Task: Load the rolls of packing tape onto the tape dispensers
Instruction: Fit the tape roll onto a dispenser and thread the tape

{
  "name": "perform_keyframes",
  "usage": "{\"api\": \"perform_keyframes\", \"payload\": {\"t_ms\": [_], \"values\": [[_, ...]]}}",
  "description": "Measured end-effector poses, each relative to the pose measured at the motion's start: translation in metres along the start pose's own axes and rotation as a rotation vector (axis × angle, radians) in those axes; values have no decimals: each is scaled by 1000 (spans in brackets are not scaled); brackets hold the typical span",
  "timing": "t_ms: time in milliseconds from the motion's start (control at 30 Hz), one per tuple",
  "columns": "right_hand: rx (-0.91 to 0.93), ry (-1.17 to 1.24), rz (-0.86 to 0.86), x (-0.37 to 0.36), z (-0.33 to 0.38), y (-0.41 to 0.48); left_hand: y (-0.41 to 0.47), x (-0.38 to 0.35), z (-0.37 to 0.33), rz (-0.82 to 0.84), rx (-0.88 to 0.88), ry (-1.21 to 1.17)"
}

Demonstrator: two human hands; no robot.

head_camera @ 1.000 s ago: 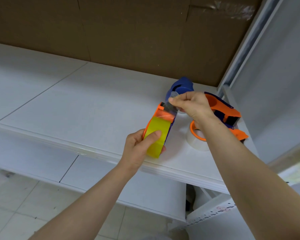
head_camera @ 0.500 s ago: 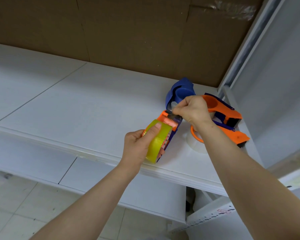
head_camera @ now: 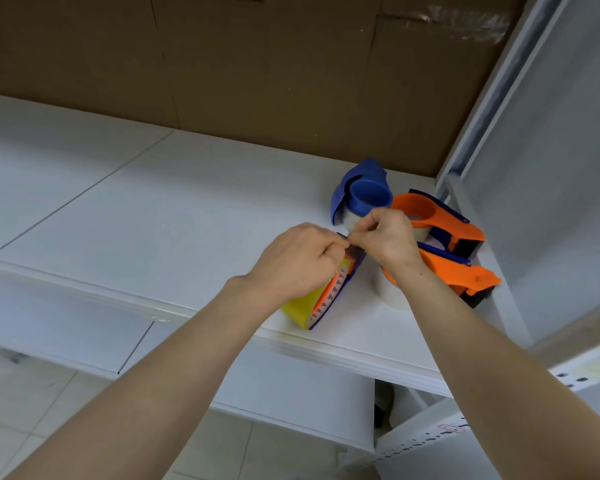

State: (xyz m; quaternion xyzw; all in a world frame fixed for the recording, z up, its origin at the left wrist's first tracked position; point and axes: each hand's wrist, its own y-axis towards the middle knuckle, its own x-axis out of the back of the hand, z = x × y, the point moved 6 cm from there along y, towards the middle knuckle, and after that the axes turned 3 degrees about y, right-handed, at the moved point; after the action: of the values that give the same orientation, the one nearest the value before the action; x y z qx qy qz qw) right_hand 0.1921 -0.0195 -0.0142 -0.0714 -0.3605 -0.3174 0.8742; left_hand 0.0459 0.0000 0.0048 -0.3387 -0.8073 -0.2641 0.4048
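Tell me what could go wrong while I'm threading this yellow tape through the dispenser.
The dispenser with the yellow tape roll is close to the front edge of the shelf; a hard tug might pull it off. Both your left hand and right hand pinch at its head, where a cutter blade likely sits, so a slip could nick a finger.

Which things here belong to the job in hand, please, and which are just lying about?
In hand: yellow tape roll, its orange-and-blue dispenser, left hand, right hand.
Lying about: blue dispenser, far orange dispenser, near orange dispenser, clear tape roll, cardboard.
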Motion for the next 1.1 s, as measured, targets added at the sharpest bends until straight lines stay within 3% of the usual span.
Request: {"api": "perform_keyframes", "payload": {"t_ms": [267,667,800,933,967,1100], "values": [[-21,-85,24,-2,-2,9,7,-8,2,86,68,119],[-96,-282,232,-12,0,13,22,-15,-2,365,155,218],[-105,-202,228,-9,-3,10,23,-17,8,333,239,41],[-55,-91,148,-5,-3,1,25,-12,30,143,469,-336],[-52,-63,128,-4,-3,-1,24,-11,37,158,530,-364],[-26,-10,99,-3,-1,-6,19,-18,46,496,658,-442]]}}
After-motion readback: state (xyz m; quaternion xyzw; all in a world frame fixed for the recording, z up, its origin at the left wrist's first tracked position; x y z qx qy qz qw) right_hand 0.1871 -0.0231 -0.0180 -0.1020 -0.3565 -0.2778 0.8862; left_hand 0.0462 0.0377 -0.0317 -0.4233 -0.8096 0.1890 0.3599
